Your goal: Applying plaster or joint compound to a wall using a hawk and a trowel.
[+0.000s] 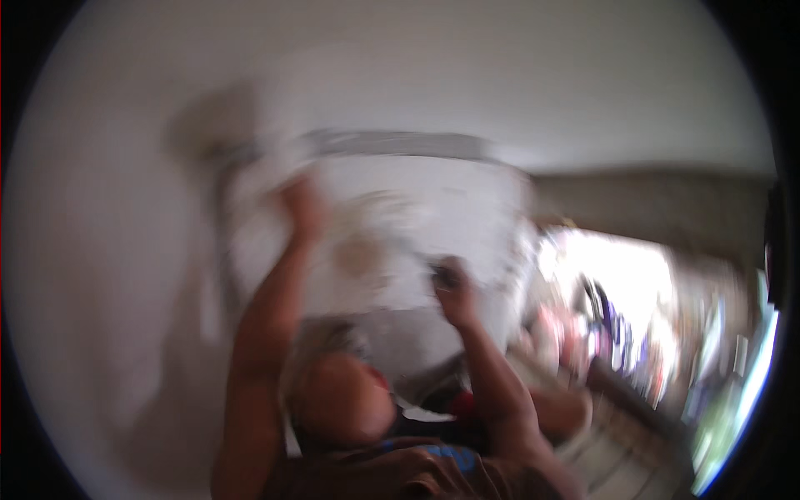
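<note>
**In front of a rough white wall panel (467,200), the right hand (454,292) grips a dark object**

At the panel's lower middle, the person's right hand is curled around the blurred dark object (445,277), whose full shape cannot be told. Higher and to the left, the left hand (304,204) is raised before the panel; motion blur hides whether it grasps anything. Between the hands lies a stretch of white surface with room to move across it.

A straight grey strip (400,143) bounds the panel above, a darker band (223,225) runs down its left side, and its right edge looks ragged. Below, a bare bent left knee (346,400) crowds the space near the panel's foot, with the right knee (567,414) out to the side. Farther right, beneath a brownish-grey horizontal beam (650,208), a jumble of coloured things (604,329) smears against a bright opening (625,258).

The panel is uneven and patchy, bearing a roundish tan patch (360,254) near its middle. The surrounding pale wall (108,250) looks smoother, with soft shadows at left. A brown shirt (383,471) with a blue print fills the bottom edge.
</note>
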{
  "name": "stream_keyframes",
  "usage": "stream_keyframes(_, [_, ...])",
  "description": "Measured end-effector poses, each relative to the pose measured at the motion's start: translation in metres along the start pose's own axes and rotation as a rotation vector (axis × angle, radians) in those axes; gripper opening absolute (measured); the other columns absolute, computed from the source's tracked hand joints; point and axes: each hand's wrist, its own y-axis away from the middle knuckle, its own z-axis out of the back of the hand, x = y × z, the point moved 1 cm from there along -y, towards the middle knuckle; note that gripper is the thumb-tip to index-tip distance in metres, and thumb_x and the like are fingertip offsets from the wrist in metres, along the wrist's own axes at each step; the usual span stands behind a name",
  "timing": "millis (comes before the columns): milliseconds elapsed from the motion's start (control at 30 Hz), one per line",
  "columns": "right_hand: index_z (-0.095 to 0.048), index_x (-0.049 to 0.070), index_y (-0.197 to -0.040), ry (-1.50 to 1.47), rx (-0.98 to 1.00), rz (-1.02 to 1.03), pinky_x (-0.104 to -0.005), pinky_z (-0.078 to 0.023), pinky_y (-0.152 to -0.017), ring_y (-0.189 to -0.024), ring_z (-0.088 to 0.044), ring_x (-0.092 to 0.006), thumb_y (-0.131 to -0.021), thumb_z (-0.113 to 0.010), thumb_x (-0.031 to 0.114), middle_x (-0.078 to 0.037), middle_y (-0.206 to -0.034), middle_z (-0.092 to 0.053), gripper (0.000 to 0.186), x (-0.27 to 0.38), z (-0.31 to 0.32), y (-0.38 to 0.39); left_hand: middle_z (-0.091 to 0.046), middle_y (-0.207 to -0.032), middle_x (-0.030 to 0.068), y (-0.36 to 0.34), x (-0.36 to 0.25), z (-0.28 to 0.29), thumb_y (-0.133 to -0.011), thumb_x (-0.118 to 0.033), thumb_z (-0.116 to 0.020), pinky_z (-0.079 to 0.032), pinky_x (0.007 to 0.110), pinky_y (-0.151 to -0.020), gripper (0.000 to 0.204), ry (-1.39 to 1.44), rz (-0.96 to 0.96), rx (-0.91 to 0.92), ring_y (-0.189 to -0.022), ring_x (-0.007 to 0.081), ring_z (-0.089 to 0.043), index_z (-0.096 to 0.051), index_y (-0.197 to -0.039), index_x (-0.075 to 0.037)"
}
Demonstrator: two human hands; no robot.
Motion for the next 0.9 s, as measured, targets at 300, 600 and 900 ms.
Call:
stream_keyframes(300, [-0.057,0.002,-0.105,-0.28,-0.652,0.275,-0.0374,-0.049,-0.074,-0.08,-0.062,-0.0294,-0.077,-0.068,0.01,-0.015,-0.09,-0.06,0.031,0.167,0.129,0.041,-0.072,-0.1,0.0131,-0.084,-0.148,0.172,-0.091,-0.01,-0.067,-0.056,0.036,-0.08,0.016,0.141,-0.913,-0.386,-0.088,0.0258,-0.072,-0.069,-0.104,-0.002])
stream_keyframes(600, [-0.055,0.0,-0.11,-0.157,-0.973,0.319,-0.0367,-0.05,-0.072,-0.078,-0.063,-0.0255,-0.081,-0.072,0.021,-0.015,-0.087,-0.062,0.04,0.245,0.227,0.154,-0.063,-0.117,0.0241,-0.064,-0.301,0.123,-0.082,-0.007,-0.065,-0.054,0.043,-0.094,0.028,1.166,-0.138,0.318,-0.1,0.0308,-0.066,-0.062,-0.101,0.014])
stream_keyframes(900, [-0.058,0.001,-0.1,-0.45,-0.986,0.197,-0.0359,-0.048,-0.07,-0.07,-0.057,-0.0226,-0.081,-0.073,0.024,-0.013,-0.081,-0.061,0.033,0.204,0.236,0.126,-0.046,-0.137,0.0202,-0.017,-0.387,0.223,-0.086,-0.015,-0.066,-0.041,0.051,-0.108,0.062,1.47,0.245,0.393,-0.125,0.0361,-0.049,-0.039,-0.138,0.004])
